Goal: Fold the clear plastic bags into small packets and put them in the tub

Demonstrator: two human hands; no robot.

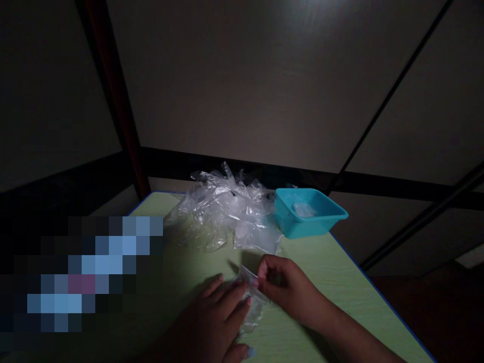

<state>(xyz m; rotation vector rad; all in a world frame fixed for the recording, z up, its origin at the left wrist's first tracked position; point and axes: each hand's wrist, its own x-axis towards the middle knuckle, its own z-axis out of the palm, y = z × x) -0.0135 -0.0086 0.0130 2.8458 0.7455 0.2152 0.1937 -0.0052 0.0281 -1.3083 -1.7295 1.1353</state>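
Note:
A small clear plastic bag (254, 313) lies on the light green table in front of me, partly hidden under my fingers. My left hand (221, 315) rests on it from the left, fingers stretched out and apart, with fingertips near the bag's upper edge. At that upper edge, my right hand (289, 282) pinches the bag between thumb and forefinger, raising the edge slightly. Beyond both hands sits a loose heap of crumpled clear plastic bags (227, 206). One flatter bag (257, 234) lies at the heap's near right side.
A turquoise plastic basin (302, 228) stands at the table's far right edge, with a small clear packet (303, 209) inside. The green table (325, 262) has a blue edge. Dark panels (242, 91) rise behind it. A pixelated patch covers the left side.

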